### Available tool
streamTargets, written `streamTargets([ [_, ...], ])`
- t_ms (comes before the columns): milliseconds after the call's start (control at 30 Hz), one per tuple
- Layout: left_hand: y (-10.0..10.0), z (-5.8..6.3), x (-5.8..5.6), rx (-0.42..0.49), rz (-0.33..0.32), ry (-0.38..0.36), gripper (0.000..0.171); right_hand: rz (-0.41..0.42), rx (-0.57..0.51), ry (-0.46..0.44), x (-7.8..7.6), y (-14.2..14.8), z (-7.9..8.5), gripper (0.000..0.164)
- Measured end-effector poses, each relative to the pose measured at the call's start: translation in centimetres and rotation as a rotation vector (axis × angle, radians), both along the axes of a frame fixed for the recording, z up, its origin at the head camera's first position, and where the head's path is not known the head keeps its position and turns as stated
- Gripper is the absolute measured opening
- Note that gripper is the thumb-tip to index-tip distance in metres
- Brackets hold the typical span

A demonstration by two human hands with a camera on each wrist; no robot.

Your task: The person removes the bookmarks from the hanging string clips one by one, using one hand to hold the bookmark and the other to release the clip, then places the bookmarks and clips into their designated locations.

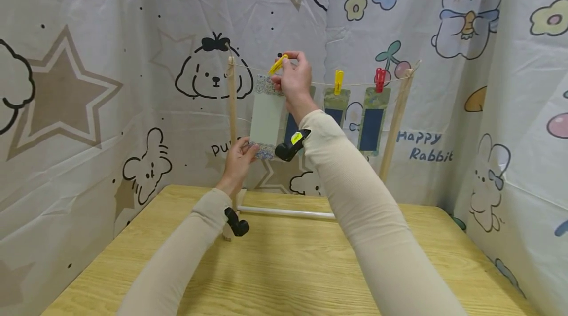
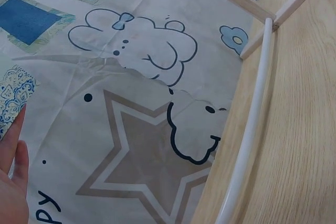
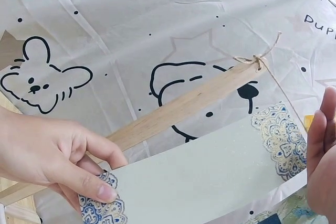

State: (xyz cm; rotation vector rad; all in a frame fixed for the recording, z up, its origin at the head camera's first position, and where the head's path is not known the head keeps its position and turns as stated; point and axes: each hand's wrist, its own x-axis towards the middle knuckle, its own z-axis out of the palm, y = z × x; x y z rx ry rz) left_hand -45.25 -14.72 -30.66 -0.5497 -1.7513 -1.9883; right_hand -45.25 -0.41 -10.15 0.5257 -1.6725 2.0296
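The pale card (image 1: 266, 119) is held roughly upright above the far part of the desk (image 1: 284, 266), nearer the far left corner than the far right, with its top end close to the twine (image 1: 253, 68). Its lower patterned end is pinched by the grip of the left hand (image 1: 237, 163), while a yellow peg (image 1: 278, 64) is pinched by the grip of the right hand (image 1: 296, 77) just above the top edge; whether the card is also touched there cannot be told. Since no sag is shown, the card is judged light and thin but fairly stiff, likely to be creased if squeezed or bent; slipperiness cannot be judged. It is best taken by the lower corners or side edges, so that the top edge is left free. On the left, movement is limited by the wooden post (image 1: 232, 109), and on the right by the blue-centred cards (image 1: 372, 128). Below, the white rod (image 1: 284, 212) is set near the far edge; more room seems to be offered toward the near edge.
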Motion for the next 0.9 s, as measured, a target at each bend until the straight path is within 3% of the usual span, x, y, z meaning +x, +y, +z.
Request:
streamTargets([
  [400, 0.5, -0.1, 0.4, -0.020, 0.006, 0.009, 0.029, 0.072, -0.033, 0.030, 0.6, 1.5, 0.1, 0.021],
  [567, 0.7, -0.4, 0.7, -0.026, 0.015, 0.003, 0.033, 0.108, -0.009, 0.040, 1.2, 2.2, -0.2, 0.026],
  [900, 0.6, -1.3, 1.6, 0.028, 0.021, 0.019, 0.022, 0.172, 0.121, 0.038, 1.6, 3.4, -1.2, 0.036],
])
